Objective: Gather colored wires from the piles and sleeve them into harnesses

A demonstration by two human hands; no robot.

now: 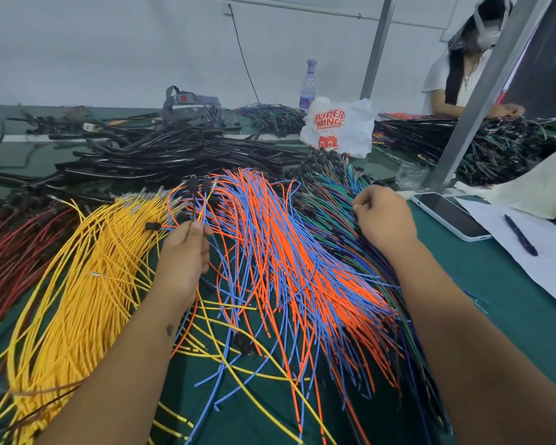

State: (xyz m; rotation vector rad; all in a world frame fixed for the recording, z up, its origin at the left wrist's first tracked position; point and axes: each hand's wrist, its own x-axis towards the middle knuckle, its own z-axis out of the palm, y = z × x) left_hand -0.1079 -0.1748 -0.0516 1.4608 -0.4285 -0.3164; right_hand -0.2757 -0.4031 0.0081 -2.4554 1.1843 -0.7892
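Piles of wires lie fanned on the green table: dark red wires (pixel 16 245) at far left, yellow wires (pixel 87 284), orange and blue wires (pixel 289 252) in the middle, green and purple wires (pixel 331 200) to the right. My left hand (pixel 183 255) pinches a few wires with black connector ends (pixel 198 184) standing above its fingers, over the gap between the yellow and orange piles. My right hand (pixel 382 216) is curled with its fingertips in the green and purple pile; what it holds is hidden. Black sleeves (pixel 174 155) lie heaped behind the piles.
A phone (pixel 450 215), a pen (pixel 520 234) and a paper sheet (pixel 543 258) lie at the right. A white plastic bag (pixel 341 126) and a bottle (pixel 308 86) stand at the back. A metal post (pixel 482 91) rises at right; another person (pixel 456 65) works behind it.
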